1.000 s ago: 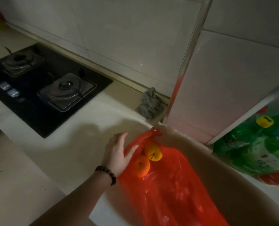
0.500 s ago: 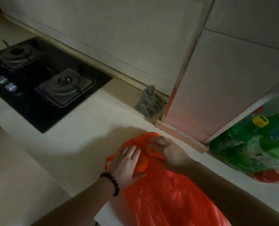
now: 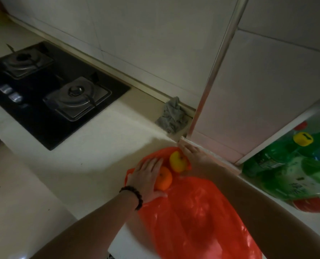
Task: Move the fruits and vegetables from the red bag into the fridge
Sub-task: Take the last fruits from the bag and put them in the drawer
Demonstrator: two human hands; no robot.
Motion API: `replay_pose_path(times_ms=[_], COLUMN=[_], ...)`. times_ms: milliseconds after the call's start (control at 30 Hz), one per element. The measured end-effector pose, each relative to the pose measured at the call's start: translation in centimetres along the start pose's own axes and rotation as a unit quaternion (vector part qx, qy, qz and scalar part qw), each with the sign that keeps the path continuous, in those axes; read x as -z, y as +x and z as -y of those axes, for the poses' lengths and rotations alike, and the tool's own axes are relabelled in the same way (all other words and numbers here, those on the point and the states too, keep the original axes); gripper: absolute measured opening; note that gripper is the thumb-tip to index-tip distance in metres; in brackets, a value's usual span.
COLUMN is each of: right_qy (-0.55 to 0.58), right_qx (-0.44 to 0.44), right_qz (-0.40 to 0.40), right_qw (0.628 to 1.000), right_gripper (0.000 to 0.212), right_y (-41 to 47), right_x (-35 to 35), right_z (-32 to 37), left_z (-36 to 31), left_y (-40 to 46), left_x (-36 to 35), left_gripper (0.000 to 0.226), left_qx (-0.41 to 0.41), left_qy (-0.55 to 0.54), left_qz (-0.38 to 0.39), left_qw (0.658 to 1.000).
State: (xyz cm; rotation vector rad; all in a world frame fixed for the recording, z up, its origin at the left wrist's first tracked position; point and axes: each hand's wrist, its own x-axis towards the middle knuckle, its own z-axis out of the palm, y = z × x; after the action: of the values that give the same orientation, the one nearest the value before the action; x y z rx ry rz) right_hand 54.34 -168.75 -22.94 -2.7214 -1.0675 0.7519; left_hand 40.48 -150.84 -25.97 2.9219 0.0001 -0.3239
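Left hand (image 3: 146, 179) lies flat with spread fingers on the red bag (image 3: 193, 217) at the counter (image 3: 92, 157) edge, grip wrapped on nothing, touching an orange (image 3: 164, 179). A yellow apple (image 3: 177, 161) sits just beyond. Right hand (image 3: 194, 154) is beside it; its grip cannot be told. Open counter lies leftward.

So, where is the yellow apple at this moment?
In the head view, the yellow apple lies at the red bag's open mouth, low and right of centre, just beyond the orange the left hand touches.
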Motion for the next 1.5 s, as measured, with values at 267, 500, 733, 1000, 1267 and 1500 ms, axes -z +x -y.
replay_pose_path(times_ms=[267, 500, 733, 1000, 1267, 1500], right_qy=[0.000, 0.017, 0.090, 0.161, 0.203, 0.181], right_qx=[0.120, 0.016, -0.048, 0.002, 0.055, 0.100], right_qz=[-0.161, -0.137, -0.113, -0.247, -0.277, -0.262], right_qw=[0.980, 0.990, 0.988, 0.955, 0.938, 0.943], right_gripper=[0.067, 0.084, 0.098, 0.089, 0.086, 0.089], right_y=[-2.3, 0.6, 1.0, -1.5, -1.1, 1.9], right_x=[-1.9, -2.1, -0.6, 4.7, 6.7, 5.0], right_z=[2.7, 1.0, 0.8, 4.5, 15.2, 31.3], left_z=[-1.7, -1.6, -1.1, 2.3, 9.5, 20.9], left_y=[-1.5, 0.6, 0.8, -0.4, -5.5, -15.9], left_x=[0.3, -1.0, 0.9, 6.1, 11.3, 14.1], left_gripper=[0.071, 0.080, 0.085, 0.078, 0.079, 0.081], left_qx=[-0.008, 0.047, 0.025, 0.040, 0.093, 0.166], left_qy=[0.004, -0.058, -0.234, -0.275, -0.265, -0.273], left_qz=[-0.141, -0.049, -0.115, -0.269, -0.324, -0.347], left_qw=[0.990, 0.996, 0.965, 0.922, 0.903, 0.882])
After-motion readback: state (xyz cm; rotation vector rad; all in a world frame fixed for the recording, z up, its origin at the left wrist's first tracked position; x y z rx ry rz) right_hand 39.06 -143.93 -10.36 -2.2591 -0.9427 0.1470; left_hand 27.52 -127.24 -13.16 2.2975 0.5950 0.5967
